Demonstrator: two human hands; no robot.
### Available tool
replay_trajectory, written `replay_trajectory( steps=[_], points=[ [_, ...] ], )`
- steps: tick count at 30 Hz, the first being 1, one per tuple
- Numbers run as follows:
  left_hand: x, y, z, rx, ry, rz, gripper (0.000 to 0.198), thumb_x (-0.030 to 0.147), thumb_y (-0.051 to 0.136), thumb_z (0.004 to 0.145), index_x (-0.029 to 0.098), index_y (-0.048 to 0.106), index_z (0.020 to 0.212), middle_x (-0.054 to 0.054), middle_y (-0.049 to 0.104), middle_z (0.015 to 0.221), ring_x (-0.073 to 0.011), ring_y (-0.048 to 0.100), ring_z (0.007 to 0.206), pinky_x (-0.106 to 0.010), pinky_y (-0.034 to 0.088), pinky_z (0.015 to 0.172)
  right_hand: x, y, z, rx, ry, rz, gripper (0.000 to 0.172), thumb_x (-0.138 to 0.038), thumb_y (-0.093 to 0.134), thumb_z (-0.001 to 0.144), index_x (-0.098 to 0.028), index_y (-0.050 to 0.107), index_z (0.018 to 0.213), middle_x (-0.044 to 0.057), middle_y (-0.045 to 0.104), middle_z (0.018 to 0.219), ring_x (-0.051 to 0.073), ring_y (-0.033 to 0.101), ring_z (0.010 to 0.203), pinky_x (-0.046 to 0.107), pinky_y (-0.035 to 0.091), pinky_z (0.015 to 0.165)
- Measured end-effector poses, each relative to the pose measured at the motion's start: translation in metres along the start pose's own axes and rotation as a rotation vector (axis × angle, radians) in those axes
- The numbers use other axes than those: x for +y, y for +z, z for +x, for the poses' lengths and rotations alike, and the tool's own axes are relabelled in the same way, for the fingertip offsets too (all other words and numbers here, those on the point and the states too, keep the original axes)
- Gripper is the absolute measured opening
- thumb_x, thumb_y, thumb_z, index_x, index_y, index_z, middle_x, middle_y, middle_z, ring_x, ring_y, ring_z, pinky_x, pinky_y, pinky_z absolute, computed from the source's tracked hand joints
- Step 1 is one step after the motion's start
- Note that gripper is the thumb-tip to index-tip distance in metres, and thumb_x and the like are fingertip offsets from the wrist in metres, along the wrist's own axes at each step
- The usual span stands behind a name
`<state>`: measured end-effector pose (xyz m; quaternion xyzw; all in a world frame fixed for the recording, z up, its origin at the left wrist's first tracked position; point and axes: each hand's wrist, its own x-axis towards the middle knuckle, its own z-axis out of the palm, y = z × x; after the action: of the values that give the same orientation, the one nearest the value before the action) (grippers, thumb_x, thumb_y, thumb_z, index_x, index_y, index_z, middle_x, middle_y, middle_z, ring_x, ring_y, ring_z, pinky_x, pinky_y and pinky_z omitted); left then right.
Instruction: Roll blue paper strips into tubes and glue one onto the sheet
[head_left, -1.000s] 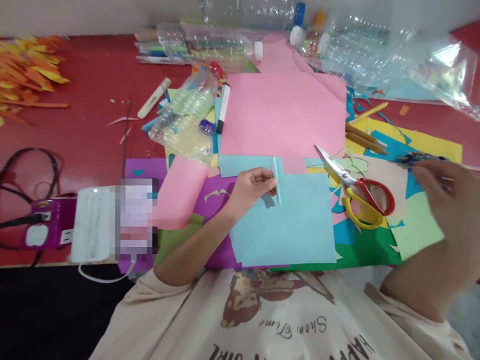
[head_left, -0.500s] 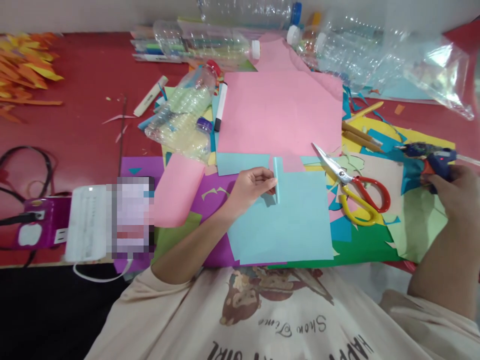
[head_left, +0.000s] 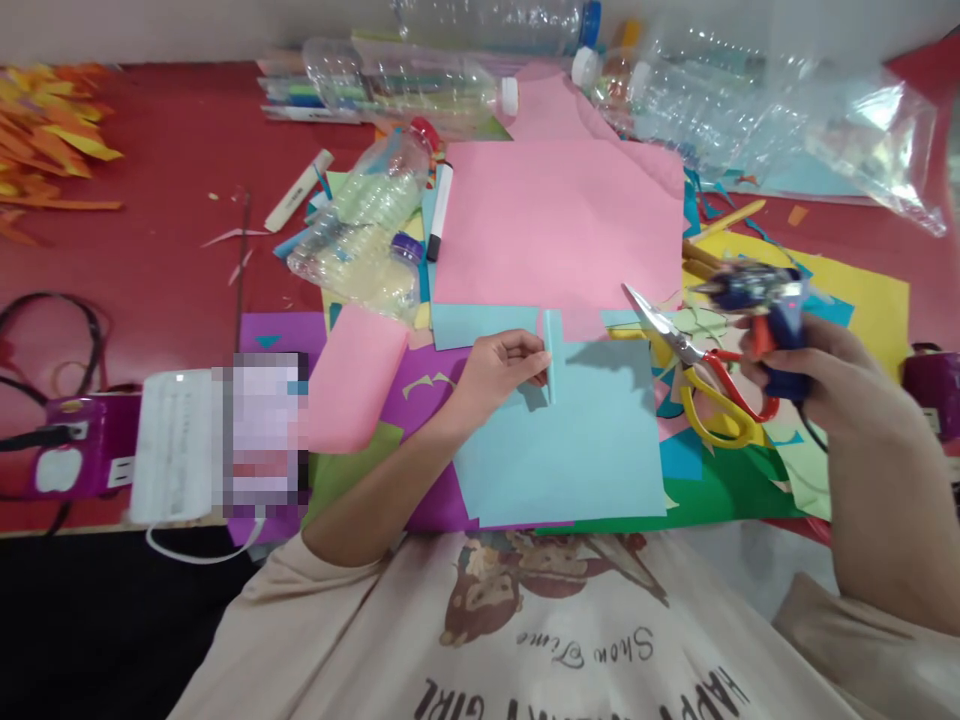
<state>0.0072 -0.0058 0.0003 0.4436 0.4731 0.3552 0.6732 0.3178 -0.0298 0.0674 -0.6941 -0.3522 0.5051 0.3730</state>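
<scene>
Glue gun (head_left: pixel 787 335) has moved inward, clasped in right hand (head_left: pixel 840 375); left hand (head_left: pixel 504 372) pinches blue roll (head_left: pixel 553 355).

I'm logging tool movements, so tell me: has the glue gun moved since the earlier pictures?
Yes. The glue gun, held in the right hand, has moved left, toward the scissors, which lie where they were.

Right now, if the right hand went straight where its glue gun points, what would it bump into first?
The right hand would probably bring its glue gun to the pink paper sheet first. Height is hard to tell, so it might pass above.
</scene>
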Motion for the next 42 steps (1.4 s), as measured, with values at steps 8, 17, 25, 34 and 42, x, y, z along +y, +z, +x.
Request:
replay_trajectory(
  steps=[8,17,25,34,42],
  points=[
    [0.000,-0.001,0.000,0.013,0.002,0.008,0.030,0.040,0.078,0.063,0.016,0.061,0.067,0.003,0.059,0.055,-0.0099,0.059,0.051,-0.024,0.053,0.056,0.006,0.050,0.004,-0.408,0.082,0.183,0.008,-0.020,0.063,0.069,-0.015,0.066,0.074,0.006,0.067,0.078,0.010,0.054,0.053,0.023,0.039,0.044],
    [0.000,-0.003,-0.001,0.023,0.032,0.071,0.025,0.038,0.075,0.066,0.016,0.061,0.068,0.001,0.061,0.059,-0.0104,0.061,0.055,-0.023,0.054,0.057,0.022,0.075,0.017,-0.436,-0.076,0.068,0.020,-0.037,0.067,0.073,-0.018,0.063,0.073,0.001,0.059,0.061,0.010,0.046,0.045,0.025,0.031,0.038],
    [-0.003,0.001,-0.002,0.014,-0.015,0.049,0.025,0.033,0.078,0.062,0.017,0.061,0.068,0.003,0.060,0.060,-0.0096,0.061,0.054,-0.021,0.054,0.056,0.024,0.071,0.011,-0.364,-0.093,-0.135,0.035,-0.044,0.067,0.075,-0.019,0.052,0.056,-0.001,0.049,0.049,0.010,0.042,0.042,0.027,0.034,0.043],
    [-0.003,0.002,-0.004,-0.017,0.000,0.120,0.028,0.040,0.076,0.064,0.016,0.060,0.068,0.001,0.060,0.062,-0.0102,0.059,0.056,-0.023,0.052,0.058,0.023,0.077,0.007,-0.368,-0.059,-0.251,0.041,-0.044,0.064,0.075,-0.019,0.046,0.048,-0.001,0.047,0.046,0.009,0.042,0.042,0.027,0.035,0.046],
    [-0.002,0.004,-0.004,-0.009,-0.007,0.113,0.030,0.042,0.078,0.062,0.017,0.061,0.067,0.001,0.060,0.062,-0.0102,0.059,0.055,-0.023,0.052,0.056,0.020,0.078,0.006,-0.360,-0.038,-0.297,0.042,-0.047,0.062,0.075,-0.020,0.045,0.048,-0.001,0.048,0.047,0.010,0.043,0.044,0.028,0.036,0.048]
  ],
)
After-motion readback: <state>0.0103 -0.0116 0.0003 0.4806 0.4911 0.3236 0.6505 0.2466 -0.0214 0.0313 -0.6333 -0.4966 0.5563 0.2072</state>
